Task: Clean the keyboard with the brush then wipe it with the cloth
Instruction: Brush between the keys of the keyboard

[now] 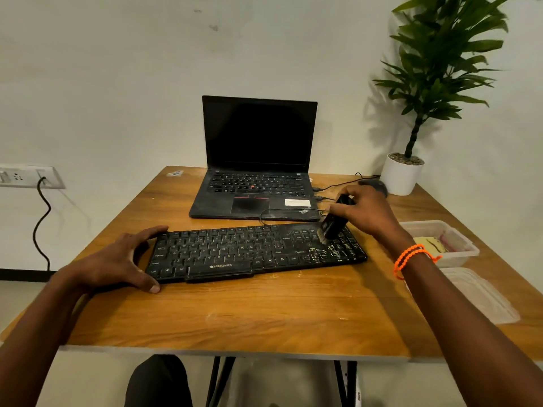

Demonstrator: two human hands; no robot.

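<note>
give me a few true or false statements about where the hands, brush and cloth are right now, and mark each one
1. The right hand holds the brush with its bristles on the right end of the keyboard. True.
2. The left hand is lifting the keyboard off the table. False: it rests on the table against the keyboard's left end, which lies flat.
3. The cloth is being wiped over the keys. False: a yellowish cloth lies in the clear container to the right.
4. The laptop behind the keyboard is open with a dark screen. True.
5. The plant pot stands at the table's far left corner. False: far right corner.
</note>
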